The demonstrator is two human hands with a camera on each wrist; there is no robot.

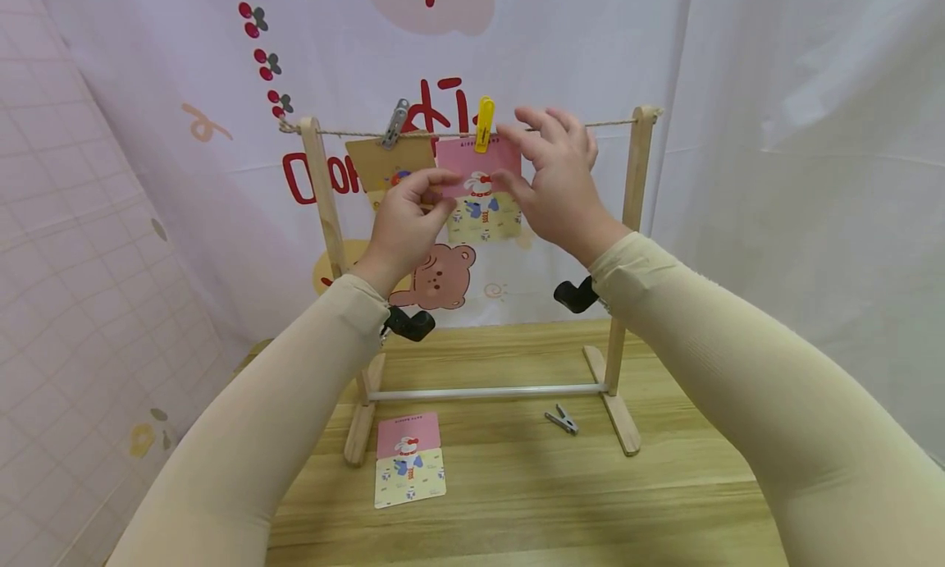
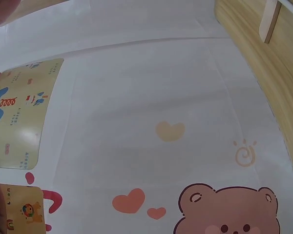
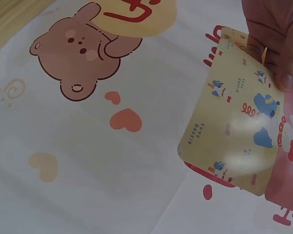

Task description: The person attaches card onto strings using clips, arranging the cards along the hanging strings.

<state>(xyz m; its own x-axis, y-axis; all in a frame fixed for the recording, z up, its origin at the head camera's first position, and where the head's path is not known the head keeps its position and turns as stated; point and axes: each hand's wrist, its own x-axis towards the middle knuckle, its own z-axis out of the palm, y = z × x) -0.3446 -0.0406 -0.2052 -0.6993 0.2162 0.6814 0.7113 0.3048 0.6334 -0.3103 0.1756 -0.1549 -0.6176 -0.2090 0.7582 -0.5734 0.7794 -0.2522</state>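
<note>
A pink and yellow rabbit card (image 1: 483, 214) hangs from the twine (image 1: 591, 125) under a yellow clothespin (image 1: 484, 124). Its left edge is pinched between the thumb and fingers of my left hand (image 1: 413, 218); that grip also shows in the right wrist view, with the thumb on the card (image 3: 229, 131). My right hand (image 1: 563, 173) is raised at the card's right edge, fingers spread and thumb beside the picture. Left of it, partly behind my left hand, a brown and yellow card (image 1: 369, 161) hangs tilted from a grey clothespin (image 1: 394, 124).
The twine runs between two wooden posts (image 1: 635, 189) joined low down by a white rod (image 1: 487, 392). On the wooden table (image 1: 517, 501) lie another rabbit card (image 1: 409, 460) and a grey clothespin (image 1: 563, 420). A printed white cloth (image 1: 561, 42) hangs behind.
</note>
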